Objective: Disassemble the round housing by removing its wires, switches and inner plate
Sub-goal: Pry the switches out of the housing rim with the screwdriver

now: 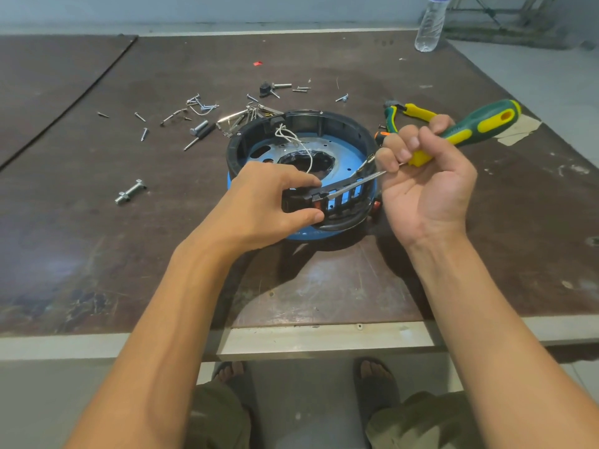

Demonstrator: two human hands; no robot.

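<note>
The round black housing (340, 128) with a blue base sits mid-table. Inside lies a blue inner plate (343, 153) with a dark central opening, and a white wire (293, 137) loops up from it. My left hand (269, 202) grips the housing's near wall, thumb and fingers around a black switch block (296, 200). My right hand (421, 176) is closed on a green and yellow screwdriver (479, 124). Its metal shaft (353, 181) slants down-left, tip at the near wall by the switch block. A small metal wire terminal sticks out beside my right fingers.
Loose screws, bolts and metal parts (201, 115) lie scattered behind and left of the housing. A large bolt (129, 192) lies at the left. Green-yellow pliers (405, 113) rest behind my right hand. A plastic bottle (429, 25) stands at the far right edge.
</note>
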